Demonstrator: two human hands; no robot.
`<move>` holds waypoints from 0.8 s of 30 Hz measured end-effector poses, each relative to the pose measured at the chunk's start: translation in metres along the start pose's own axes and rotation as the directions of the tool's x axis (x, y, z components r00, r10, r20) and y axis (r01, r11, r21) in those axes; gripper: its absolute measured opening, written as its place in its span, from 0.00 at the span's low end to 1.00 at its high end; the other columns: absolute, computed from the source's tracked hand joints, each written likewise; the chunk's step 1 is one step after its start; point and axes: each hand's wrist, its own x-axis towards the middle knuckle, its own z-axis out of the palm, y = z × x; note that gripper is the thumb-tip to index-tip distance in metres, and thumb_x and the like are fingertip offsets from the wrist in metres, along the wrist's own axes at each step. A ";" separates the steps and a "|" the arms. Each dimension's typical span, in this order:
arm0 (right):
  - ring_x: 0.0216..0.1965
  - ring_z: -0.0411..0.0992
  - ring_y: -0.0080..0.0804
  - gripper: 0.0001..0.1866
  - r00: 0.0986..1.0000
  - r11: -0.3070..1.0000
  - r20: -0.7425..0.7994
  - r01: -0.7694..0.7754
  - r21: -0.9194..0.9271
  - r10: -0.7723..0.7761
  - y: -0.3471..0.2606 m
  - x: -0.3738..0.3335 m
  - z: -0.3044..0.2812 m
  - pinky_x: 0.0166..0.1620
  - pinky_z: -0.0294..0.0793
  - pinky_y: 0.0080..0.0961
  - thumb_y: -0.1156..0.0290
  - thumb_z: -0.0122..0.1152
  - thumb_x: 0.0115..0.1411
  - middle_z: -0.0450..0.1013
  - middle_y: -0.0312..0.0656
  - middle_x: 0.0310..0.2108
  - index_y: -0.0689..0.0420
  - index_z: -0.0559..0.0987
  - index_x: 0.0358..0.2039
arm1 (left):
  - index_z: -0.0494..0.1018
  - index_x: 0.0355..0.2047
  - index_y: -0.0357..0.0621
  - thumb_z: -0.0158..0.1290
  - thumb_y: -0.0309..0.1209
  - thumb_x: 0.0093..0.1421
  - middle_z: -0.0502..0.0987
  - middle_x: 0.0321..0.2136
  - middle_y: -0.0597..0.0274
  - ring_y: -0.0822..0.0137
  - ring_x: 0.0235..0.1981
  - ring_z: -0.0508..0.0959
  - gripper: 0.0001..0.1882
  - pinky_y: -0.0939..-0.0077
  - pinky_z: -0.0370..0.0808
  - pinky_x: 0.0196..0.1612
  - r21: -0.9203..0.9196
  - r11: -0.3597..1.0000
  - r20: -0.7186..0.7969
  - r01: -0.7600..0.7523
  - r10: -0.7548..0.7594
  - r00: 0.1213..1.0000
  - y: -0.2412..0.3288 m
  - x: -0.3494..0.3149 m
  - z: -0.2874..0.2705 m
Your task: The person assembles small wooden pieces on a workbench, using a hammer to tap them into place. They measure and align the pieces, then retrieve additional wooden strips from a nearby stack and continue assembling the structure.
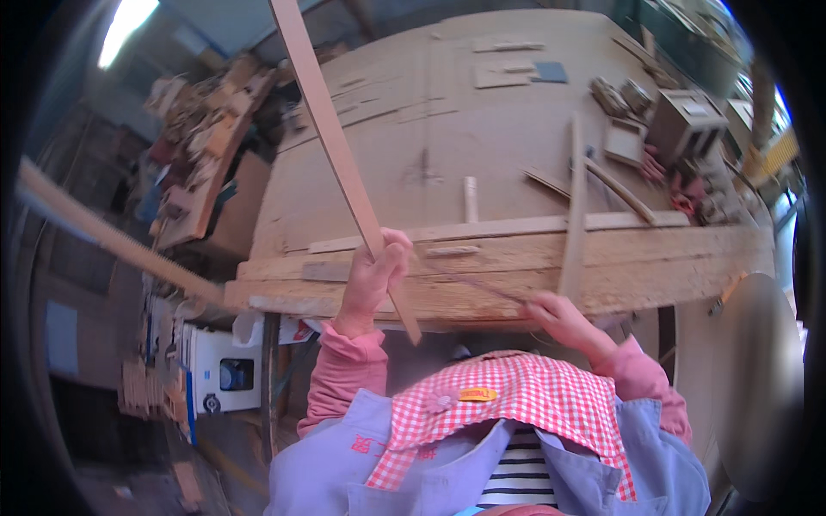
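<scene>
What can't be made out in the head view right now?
- Top end of the strip: head view, cut off by the upper edge.
- Its gripped part: head view, covered by the left hand.
- Kind of thin rod: head view, blurred.
- Its held end: head view, inside the right hand.

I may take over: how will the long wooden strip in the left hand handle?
The long wooden strip probably feels stiff: it runs straight through the left hand. It may swing top-heavy, since the grip sits near its lower end. Flat faces suggest little rolling.
</scene>
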 end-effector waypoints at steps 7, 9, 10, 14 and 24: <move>0.19 0.66 0.19 0.13 0.983 0.648 0.182 -0.155 0.746 0.026 -0.102 0.023 0.029 0.21 0.63 0.13 0.64 0.43 0.68 0.70 0.37 0.23 0.58 0.73 0.43 | 0.65 0.46 0.45 0.37 0.64 0.61 0.65 0.16 0.67 0.77 0.14 0.61 0.34 0.84 0.60 0.19 -0.324 0.942 -0.026 0.084 -0.098 0.995 -0.032 -0.086 -0.074; 0.16 0.63 0.20 0.14 0.985 0.552 0.060 0.040 0.833 -0.162 -0.143 0.051 0.039 0.19 0.60 0.14 0.63 0.42 0.69 0.68 0.36 0.22 0.58 0.72 0.43 | 0.66 0.45 0.45 0.36 0.63 0.61 0.66 0.17 0.66 0.77 0.14 0.61 0.33 0.83 0.61 0.20 -0.279 0.954 -0.002 0.111 -0.116 0.993 -0.042 -0.110 -0.083; 0.15 0.62 0.21 0.14 0.979 0.490 0.067 0.036 0.871 -0.191 -0.162 0.069 0.047 0.18 0.59 0.15 0.63 0.41 0.68 0.67 0.36 0.21 0.58 0.72 0.42 | 0.66 0.45 0.45 0.36 0.63 0.62 0.67 0.17 0.66 0.77 0.14 0.60 0.33 0.83 0.61 0.20 -0.254 0.960 0.010 0.120 -0.121 0.993 -0.045 -0.119 -0.088; 0.13 0.61 0.23 0.13 0.943 0.322 0.131 -0.027 0.946 -0.305 -0.222 0.117 0.091 0.16 0.57 0.17 0.63 0.43 0.68 0.67 0.36 0.20 0.58 0.71 0.40 | 0.66 0.44 0.45 0.35 0.62 0.63 0.67 0.17 0.65 0.77 0.14 0.60 0.31 0.84 0.62 0.22 -0.228 0.966 0.028 0.124 -0.120 0.992 -0.043 -0.151 -0.105; 0.13 0.63 0.22 0.14 0.901 0.319 0.267 -0.156 0.935 -0.341 -0.252 0.147 0.165 0.16 0.63 0.16 0.62 0.42 0.68 0.68 0.35 0.21 0.59 0.71 0.41 | 0.65 0.45 0.45 0.35 0.61 0.63 0.66 0.18 0.67 0.79 0.15 0.60 0.31 0.85 0.57 0.20 -0.198 0.977 -0.096 0.081 -0.102 0.990 -0.030 -0.182 -0.145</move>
